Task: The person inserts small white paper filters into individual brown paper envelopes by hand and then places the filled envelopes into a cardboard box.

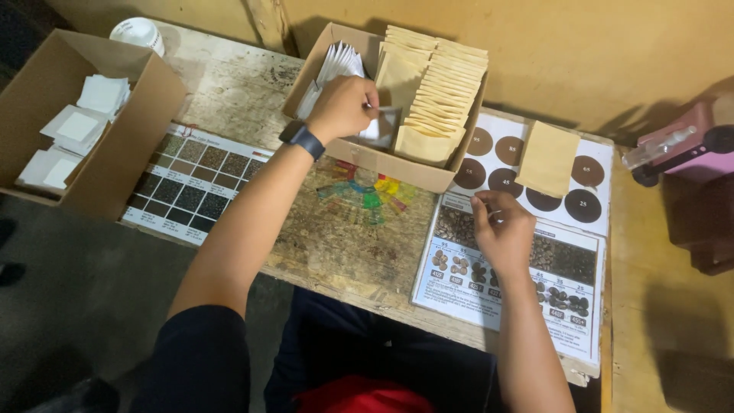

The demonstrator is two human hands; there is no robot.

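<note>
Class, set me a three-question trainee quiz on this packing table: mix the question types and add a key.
1. True or false: the left hand reaches into the middle cardboard box that holds white sachets and tan pouches.
2. Where does the single loose tan pouch lie? A) in the left box B) on the sheet of dark circles C) on the floor
3. Fill in: the right hand rests over the printed ____ chart.

Key: 1 true; 2 B; 3 bean
</note>
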